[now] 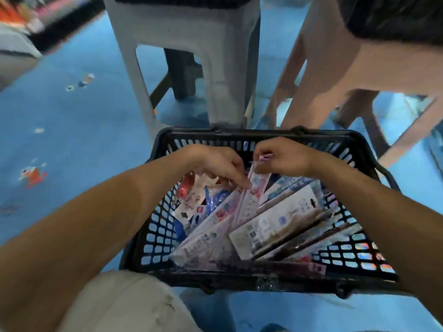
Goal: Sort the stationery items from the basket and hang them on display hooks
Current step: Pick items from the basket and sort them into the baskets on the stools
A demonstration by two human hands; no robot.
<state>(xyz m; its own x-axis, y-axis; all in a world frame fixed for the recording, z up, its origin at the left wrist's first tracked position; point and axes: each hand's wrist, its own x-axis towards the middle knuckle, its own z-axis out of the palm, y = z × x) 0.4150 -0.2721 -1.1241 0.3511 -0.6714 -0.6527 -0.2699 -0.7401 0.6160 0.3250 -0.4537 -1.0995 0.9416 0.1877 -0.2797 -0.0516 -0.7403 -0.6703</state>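
The black basket sits on the blue floor, and both hands are inside it at its far end. The right hand pinches the top end of a long pink packet, fingers curled tight around it. The left hand has its fingers bent down and closed on the same packet's left edge, a little lower. The packet stands tilted against the pile, its lower end still buried in the middle of the basket.

The main risk is a snag. The packet's foot is wedged between a white packet on its right and a blue packet on its left, so a quick pull could drag neighbours up and spill them over the basket's rim. A pinch on the thin top end alone could tear the hanging tab or slip off.

Much is unclear. Motion blur smears every label, so the kinds of stationery cannot be told apart. The left thumb is hidden under the fingers. The near wall of the basket hides the bottom of the pile. No display hooks are in view; beyond the basket stand only a grey stool and a brown stool, both cut off at the top.
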